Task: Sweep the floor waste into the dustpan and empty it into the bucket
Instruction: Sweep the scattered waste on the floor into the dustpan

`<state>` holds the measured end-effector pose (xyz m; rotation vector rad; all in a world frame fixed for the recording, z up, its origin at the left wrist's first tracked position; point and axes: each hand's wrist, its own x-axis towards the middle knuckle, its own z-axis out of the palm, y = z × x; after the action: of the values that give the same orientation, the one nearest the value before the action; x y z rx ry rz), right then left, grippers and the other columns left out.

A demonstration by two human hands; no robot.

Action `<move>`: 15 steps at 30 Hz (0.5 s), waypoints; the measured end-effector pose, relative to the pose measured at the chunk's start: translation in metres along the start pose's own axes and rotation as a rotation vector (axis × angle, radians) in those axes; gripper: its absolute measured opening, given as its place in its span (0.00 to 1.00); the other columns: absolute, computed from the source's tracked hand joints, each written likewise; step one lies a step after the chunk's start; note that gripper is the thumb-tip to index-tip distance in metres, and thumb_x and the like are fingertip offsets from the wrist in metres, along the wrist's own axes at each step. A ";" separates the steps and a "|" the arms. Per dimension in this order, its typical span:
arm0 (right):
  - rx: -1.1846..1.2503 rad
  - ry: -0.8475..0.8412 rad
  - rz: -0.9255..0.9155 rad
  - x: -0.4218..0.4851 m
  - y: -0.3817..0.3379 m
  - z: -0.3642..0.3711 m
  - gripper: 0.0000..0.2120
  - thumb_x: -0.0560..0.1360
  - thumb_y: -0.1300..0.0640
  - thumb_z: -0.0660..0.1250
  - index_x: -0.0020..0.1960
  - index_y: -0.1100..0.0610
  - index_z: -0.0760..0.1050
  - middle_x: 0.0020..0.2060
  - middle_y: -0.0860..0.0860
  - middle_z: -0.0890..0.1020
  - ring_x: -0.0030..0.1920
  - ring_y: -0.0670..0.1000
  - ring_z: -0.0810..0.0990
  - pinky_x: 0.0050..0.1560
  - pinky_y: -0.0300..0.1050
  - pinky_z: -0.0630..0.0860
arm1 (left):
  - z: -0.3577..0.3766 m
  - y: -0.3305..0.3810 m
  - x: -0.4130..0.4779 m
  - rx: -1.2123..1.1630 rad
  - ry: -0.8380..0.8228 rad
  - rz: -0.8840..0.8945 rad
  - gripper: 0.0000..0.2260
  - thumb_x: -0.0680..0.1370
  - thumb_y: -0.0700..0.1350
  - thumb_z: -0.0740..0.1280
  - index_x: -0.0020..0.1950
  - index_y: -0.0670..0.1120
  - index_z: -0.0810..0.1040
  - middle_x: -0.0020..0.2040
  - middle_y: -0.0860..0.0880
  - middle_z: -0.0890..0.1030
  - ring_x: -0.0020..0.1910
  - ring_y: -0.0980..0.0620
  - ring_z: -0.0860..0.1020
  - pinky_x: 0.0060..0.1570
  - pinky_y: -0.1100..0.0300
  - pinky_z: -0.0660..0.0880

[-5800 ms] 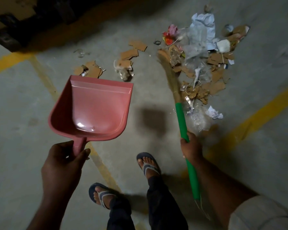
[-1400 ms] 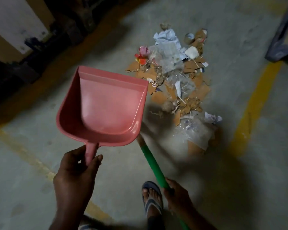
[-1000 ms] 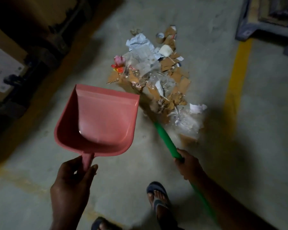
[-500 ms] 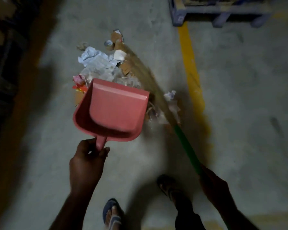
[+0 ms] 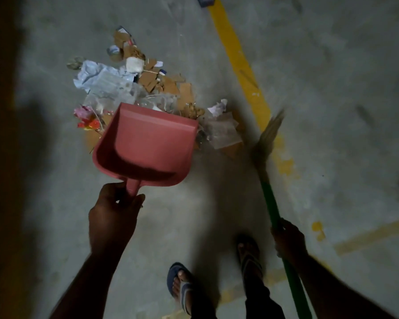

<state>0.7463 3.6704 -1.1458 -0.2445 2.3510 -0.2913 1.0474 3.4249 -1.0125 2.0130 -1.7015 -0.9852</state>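
Beneath everything, floor (image 5: 332, 111): grey concrete is filling the whole view, dim, with deep shadow lying along the left side.
yellow line (image 5: 240, 65): a painted stripe is running from the far edge toward the near right, passing just right of the waste; a second stripe is crossing the near right corner.
waste pile (image 5: 134, 84): torn cardboard, crumpled white paper, clear plastic film and a red-and-pink scrap are lying heaped on the floor, left of the yellow line and far from the person.
dustpan (image 5: 148, 146): the pink plastic pan is sitting at the near edge of the waste pile, its open lip pointing far and covering the pile's near part. Whether the lip is touching the floor cannot be told.
broom (image 5: 271, 203): its green handle is slanting up from the near right to pale, blurred bristles lying over the yellow line, just right of the pile and apart from the dustpan.
left hand (image 5: 113, 217): it is gripping the dustpan's short handle, fingers and thumb curling round it.
right hand (image 5: 288, 238): it is gripping the broom's green handle partway along, fingers wrapping round it.
sandals (image 5: 180, 284): two sandalled feet are standing at the near edge, between the arms.
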 end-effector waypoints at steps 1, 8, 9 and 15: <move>-0.038 -0.027 -0.038 0.003 -0.009 0.008 0.20 0.81 0.51 0.62 0.71 0.53 0.71 0.46 0.56 0.84 0.41 0.57 0.84 0.39 0.49 0.82 | -0.001 -0.005 -0.001 -0.004 0.004 -0.005 0.13 0.72 0.48 0.76 0.53 0.52 0.77 0.40 0.57 0.83 0.46 0.55 0.78 0.41 0.59 0.68; -0.062 -0.151 -0.253 0.010 -0.098 0.038 0.23 0.80 0.53 0.63 0.75 0.50 0.67 0.58 0.55 0.80 0.41 0.49 0.76 0.20 0.26 0.65 | -0.011 -0.025 -0.008 -0.012 0.025 -0.042 0.13 0.72 0.47 0.76 0.54 0.51 0.77 0.42 0.56 0.83 0.46 0.55 0.78 0.45 0.56 0.70; -0.061 -0.168 -0.273 0.009 -0.108 0.039 0.23 0.80 0.53 0.63 0.75 0.49 0.67 0.54 0.54 0.81 0.38 0.49 0.77 0.20 0.27 0.66 | -0.012 -0.025 -0.010 -0.014 0.037 -0.043 0.13 0.72 0.47 0.76 0.54 0.51 0.77 0.42 0.56 0.83 0.46 0.55 0.78 0.45 0.56 0.70; -0.013 -0.139 -0.459 -0.026 -0.144 0.032 0.25 0.80 0.54 0.64 0.76 0.51 0.66 0.59 0.56 0.82 0.53 0.56 0.83 0.52 0.42 0.77 | -0.022 -0.023 -0.018 -0.031 0.101 -0.057 0.12 0.73 0.46 0.76 0.53 0.52 0.77 0.41 0.59 0.82 0.43 0.59 0.78 0.44 0.56 0.71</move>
<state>0.8000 3.5347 -1.1108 -0.7878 2.1384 -0.4619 1.0779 3.4435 -1.0063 2.0647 -1.5754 -0.9058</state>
